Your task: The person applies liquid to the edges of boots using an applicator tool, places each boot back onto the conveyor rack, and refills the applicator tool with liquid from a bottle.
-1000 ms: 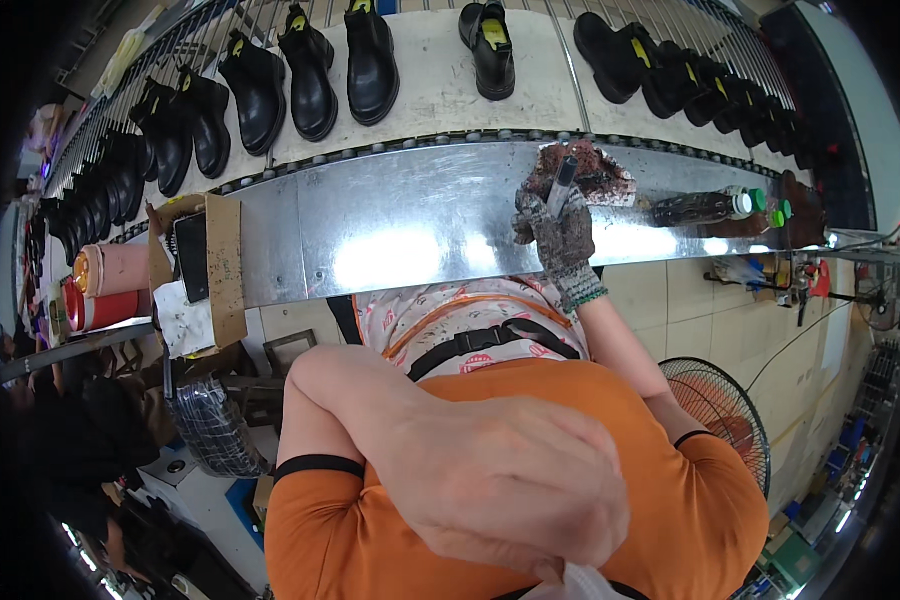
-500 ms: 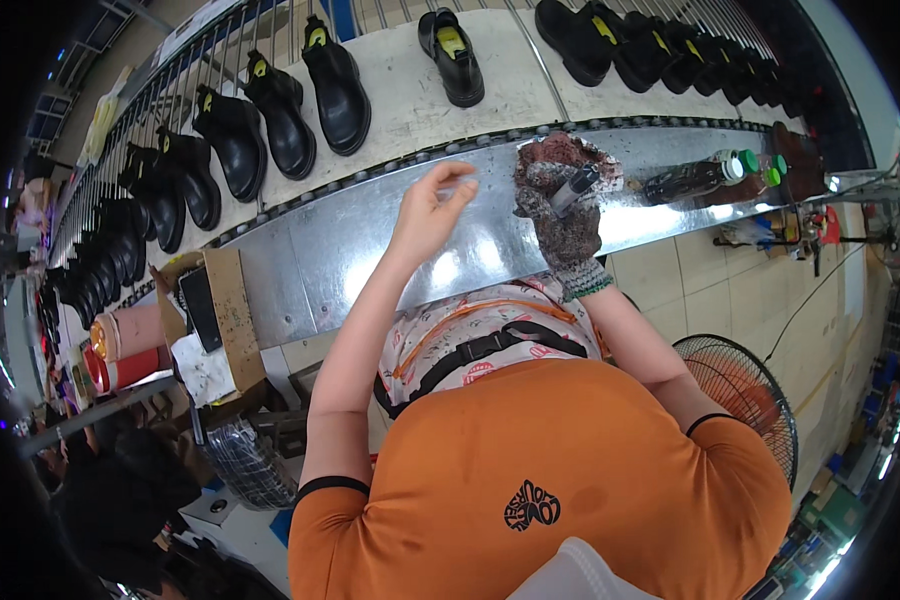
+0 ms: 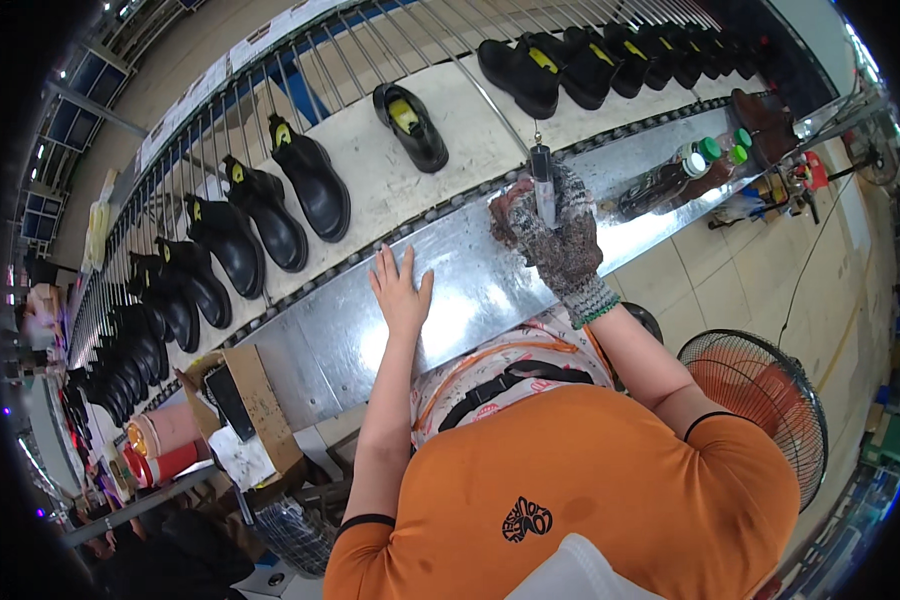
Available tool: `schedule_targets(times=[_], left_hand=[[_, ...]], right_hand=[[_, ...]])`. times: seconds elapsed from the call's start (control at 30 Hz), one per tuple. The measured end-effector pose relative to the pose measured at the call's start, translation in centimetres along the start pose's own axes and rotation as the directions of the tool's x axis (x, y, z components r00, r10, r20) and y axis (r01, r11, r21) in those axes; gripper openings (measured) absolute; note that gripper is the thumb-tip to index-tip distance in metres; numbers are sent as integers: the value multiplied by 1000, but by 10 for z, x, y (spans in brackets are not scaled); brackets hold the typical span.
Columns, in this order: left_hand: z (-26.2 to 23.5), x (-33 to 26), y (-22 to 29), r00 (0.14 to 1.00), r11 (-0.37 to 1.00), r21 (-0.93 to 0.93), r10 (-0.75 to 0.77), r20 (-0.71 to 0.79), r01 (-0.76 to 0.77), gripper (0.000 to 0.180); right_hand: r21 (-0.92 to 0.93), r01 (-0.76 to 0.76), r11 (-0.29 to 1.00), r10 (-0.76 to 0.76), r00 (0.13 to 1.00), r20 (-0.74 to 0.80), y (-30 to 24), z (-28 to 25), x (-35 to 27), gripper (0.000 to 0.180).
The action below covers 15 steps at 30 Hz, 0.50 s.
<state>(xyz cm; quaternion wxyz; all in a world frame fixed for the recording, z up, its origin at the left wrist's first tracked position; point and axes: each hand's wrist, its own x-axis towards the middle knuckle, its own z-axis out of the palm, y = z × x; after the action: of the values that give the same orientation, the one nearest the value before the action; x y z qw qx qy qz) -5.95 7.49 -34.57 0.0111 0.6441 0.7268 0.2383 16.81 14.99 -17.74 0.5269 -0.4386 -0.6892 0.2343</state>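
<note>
My left hand [image 3: 401,292] is bare, its fingers stretched out over the shiny metal bench [image 3: 315,345] at the conveyor's near edge. It holds nothing. My right hand [image 3: 568,235] wears a stained grey-brown knit glove. Its fingers are closed round a slim clear tube with a black collar [image 3: 541,165] and a thin tip pointing away from me. A stained reddish-brown cloth [image 3: 511,212] lies at the glove's left side; whether the hand also grips it I cannot tell. Beyond, a single black ankle boot [image 3: 425,145] with a yellow lining stands on the pale conveyor [image 3: 375,205].
Rows of black boots [image 3: 310,185] line the conveyor left and right. Bottles with green and white caps [image 3: 660,185] lie or stand on the bench's right. An open cardboard box [image 3: 270,420] and a pink jug [image 3: 165,432] are at left. A fan [image 3: 770,400] stands behind my right arm.
My left hand has moved down and left, its fingers now spread. The tube in my right hand has swung to point away from me. The view has turned, shifting the surroundings.
</note>
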Motion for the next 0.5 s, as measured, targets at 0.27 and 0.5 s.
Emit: schedule_targets(times=[0.27,0.5], left_hand=[[1,4,-3,1000,1000,-4,-18,-4,18,54],[3,0,-5,999,998,-33,-43,20,44,54]], right_hand=[[274,-177,945,144,980,137,-21,-17,11,63],[-97,41,994,-47,997,-62,-34,-35,16,62]])
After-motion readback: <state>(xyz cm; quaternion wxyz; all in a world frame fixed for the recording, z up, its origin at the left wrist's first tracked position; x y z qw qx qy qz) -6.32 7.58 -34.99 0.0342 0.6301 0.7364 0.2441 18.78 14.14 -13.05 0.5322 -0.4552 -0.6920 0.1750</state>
